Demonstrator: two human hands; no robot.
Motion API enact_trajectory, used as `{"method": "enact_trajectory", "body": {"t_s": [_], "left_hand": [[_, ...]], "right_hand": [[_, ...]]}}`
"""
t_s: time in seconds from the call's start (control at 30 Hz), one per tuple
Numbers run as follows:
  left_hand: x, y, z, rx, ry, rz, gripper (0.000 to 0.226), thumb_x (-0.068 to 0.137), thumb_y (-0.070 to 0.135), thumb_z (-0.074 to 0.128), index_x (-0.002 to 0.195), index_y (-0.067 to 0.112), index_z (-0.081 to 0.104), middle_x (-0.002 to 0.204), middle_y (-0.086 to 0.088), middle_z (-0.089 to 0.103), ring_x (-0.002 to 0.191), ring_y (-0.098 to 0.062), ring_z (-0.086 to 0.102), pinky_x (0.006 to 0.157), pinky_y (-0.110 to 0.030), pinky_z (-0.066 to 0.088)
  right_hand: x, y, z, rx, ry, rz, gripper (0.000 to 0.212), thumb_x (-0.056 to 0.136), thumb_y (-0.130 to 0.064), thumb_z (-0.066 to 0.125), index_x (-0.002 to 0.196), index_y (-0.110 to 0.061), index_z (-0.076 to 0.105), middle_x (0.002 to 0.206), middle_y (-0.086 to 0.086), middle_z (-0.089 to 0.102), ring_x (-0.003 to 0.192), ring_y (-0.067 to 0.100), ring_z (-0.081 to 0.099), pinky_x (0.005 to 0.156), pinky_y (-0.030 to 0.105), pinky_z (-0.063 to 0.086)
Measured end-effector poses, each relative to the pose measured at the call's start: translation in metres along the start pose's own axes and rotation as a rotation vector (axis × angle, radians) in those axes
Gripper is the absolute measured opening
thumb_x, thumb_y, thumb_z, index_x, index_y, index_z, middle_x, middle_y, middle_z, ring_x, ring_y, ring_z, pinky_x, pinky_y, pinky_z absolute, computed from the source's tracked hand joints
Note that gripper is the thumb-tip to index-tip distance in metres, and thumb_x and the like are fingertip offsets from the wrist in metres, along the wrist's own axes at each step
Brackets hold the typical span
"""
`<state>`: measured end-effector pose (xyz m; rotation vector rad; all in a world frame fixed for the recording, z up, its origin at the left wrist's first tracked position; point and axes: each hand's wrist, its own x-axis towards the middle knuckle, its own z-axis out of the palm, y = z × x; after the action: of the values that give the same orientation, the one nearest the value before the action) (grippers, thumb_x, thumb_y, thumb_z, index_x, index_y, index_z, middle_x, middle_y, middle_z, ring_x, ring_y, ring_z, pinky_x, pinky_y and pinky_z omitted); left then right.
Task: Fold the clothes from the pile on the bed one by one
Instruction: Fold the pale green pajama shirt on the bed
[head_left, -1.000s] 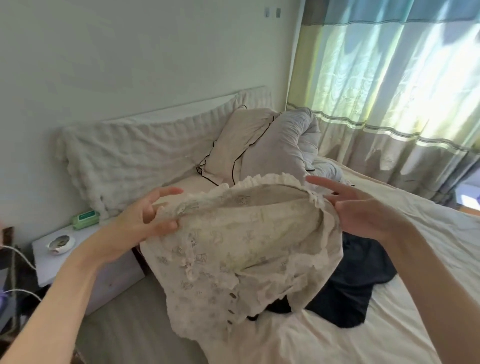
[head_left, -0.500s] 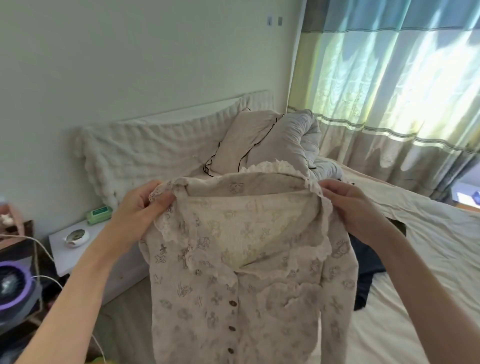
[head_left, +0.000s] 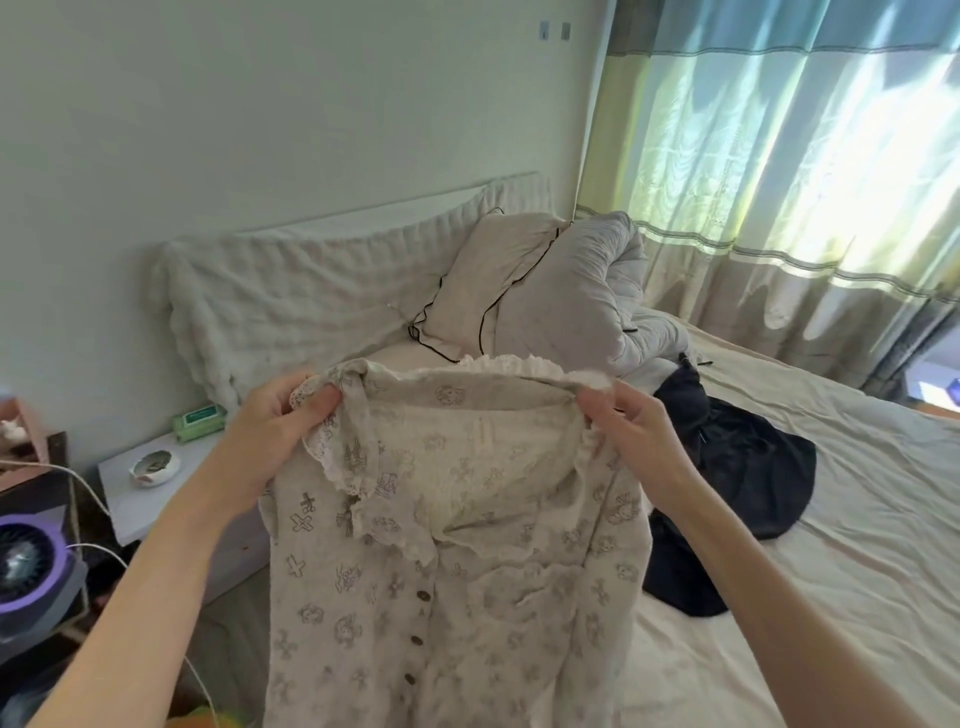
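Note:
A cream lace blouse (head_left: 447, 571) with a printed pattern, a frilled collar and a row of dark buttons hangs in front of me. My left hand (head_left: 275, 431) pinches its left shoulder by the collar edge. My right hand (head_left: 631, 431) pinches the right shoulder. The blouse hangs full length, front towards me, over the near edge of the bed (head_left: 831, 519). Behind it on the sheet lies a dark navy garment (head_left: 748, 488), partly hidden by the blouse and my right arm.
Pillows (head_left: 498, 291) and a grey duvet (head_left: 587, 291) are bunched at the headboard. A white nightstand (head_left: 156, 499) on the left carries a small dish (head_left: 155, 466) and a green pack (head_left: 200, 420). A fan (head_left: 26, 566) with cables stands lower left. Curtains (head_left: 779, 182) hang at right.
The blouse was bunched between my hands a second ago. Both hands took the shoulders and lifted, and it now hangs open lengthwise. The view shifted slightly to the left.

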<state>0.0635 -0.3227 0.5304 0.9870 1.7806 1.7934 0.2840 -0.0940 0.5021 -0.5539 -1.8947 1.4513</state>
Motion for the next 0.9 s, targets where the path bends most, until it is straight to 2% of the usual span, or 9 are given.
{"method": "enact_trajectory", "body": {"t_s": [0.1,0.17,0.3,0.43,0.57,0.63,0.73,0.83,0.9], "left_hand": [[0.000,-0.004,-0.003,-0.017,0.019,-0.038,0.027,0.071,0.041,0.071,0.077,0.015,0.066,0.067,0.004,0.070,0.070,-0.021,0.064,0.057,-0.020,0.053],[-0.001,-0.009,-0.004,-0.027,-0.013,-0.055,0.045,0.055,0.053,0.081,0.076,0.016,0.069,0.071,0.001,0.072,0.068,-0.019,0.067,0.054,-0.018,0.052],[0.000,-0.013,-0.006,-0.071,0.014,-0.121,0.034,0.070,0.035,0.069,0.091,0.009,0.067,0.097,-0.016,0.070,0.071,-0.017,0.070,0.060,-0.023,0.057],[-0.001,-0.013,-0.014,-0.065,0.009,-0.062,0.058,0.041,0.059,0.086,0.082,0.019,0.075,0.087,-0.008,0.074,0.074,-0.017,0.070,0.061,-0.022,0.056],[-0.004,-0.006,-0.017,0.040,0.119,0.051,0.010,0.072,0.043,0.074,0.070,0.033,0.074,0.068,0.007,0.071,0.062,-0.006,0.066,0.055,-0.016,0.052],[-0.006,-0.006,-0.015,0.181,0.199,0.124,0.023,0.086,0.023,0.063,0.069,0.035,0.073,0.062,0.013,0.069,0.056,0.000,0.063,0.052,-0.012,0.049],[-0.007,-0.009,-0.012,0.349,0.207,0.197,0.029,0.087,0.022,0.062,0.067,0.041,0.068,0.061,0.016,0.065,0.056,-0.001,0.057,0.052,-0.013,0.043],[-0.005,-0.010,-0.004,0.462,0.192,0.235,0.018,0.083,0.041,0.066,0.070,0.027,0.065,0.065,-0.004,0.063,0.062,-0.012,0.052,0.054,-0.025,0.037],[0.000,-0.011,0.002,0.493,0.209,0.253,0.045,0.070,0.061,0.058,0.073,0.017,0.062,0.068,-0.016,0.062,0.060,-0.012,0.049,0.053,-0.028,0.035]], "right_hand": [[0.001,-0.002,-0.007,0.471,-0.107,0.296,0.035,0.086,-0.028,0.060,0.103,0.001,0.069,0.100,0.015,0.071,0.097,0.029,0.066,0.084,0.034,0.055],[0.004,-0.003,-0.013,0.665,-0.210,0.485,0.038,0.085,-0.030,0.060,0.108,-0.002,0.069,0.107,0.016,0.069,0.102,0.029,0.064,0.086,0.037,0.055],[0.008,0.006,-0.015,0.712,-0.303,0.642,0.058,0.067,-0.026,0.084,0.118,-0.008,0.064,0.100,0.010,0.068,0.093,0.024,0.065,0.086,0.037,0.053],[0.010,0.001,-0.015,0.407,-0.169,0.428,0.040,0.084,-0.016,0.067,0.123,-0.017,0.061,0.090,0.008,0.068,0.073,0.018,0.067,0.061,0.028,0.055],[-0.002,-0.015,-0.025,0.131,-0.337,0.187,0.067,0.055,-0.048,0.086,0.117,-0.029,0.067,0.109,0.018,0.066,0.100,0.034,0.064,0.090,0.039,0.053],[-0.013,-0.024,-0.030,-0.220,-0.457,0.119,0.059,0.062,-0.047,0.083,0.118,-0.045,0.063,0.125,0.014,0.059,0.114,0.034,0.054,0.102,0.040,0.045],[-0.022,-0.029,-0.030,-0.406,-0.369,-0.023,0.036,0.075,-0.021,0.077,0.094,-0.050,0.070,0.100,-0.012,0.064,0.094,0.008,0.059,0.089,0.019,0.045],[-0.020,-0.029,-0.034,-0.387,-0.184,-0.096,0.022,0.083,-0.016,0.068,0.076,-0.037,0.071,0.074,-0.011,0.063,0.071,0.000,0.055,0.070,0.010,0.041],[-0.014,-0.031,-0.042,-0.353,-0.140,-0.097,0.017,0.084,-0.028,0.062,0.068,-0.030,0.068,0.066,-0.002,0.058,0.063,0.008,0.050,0.060,0.017,0.040]]}}
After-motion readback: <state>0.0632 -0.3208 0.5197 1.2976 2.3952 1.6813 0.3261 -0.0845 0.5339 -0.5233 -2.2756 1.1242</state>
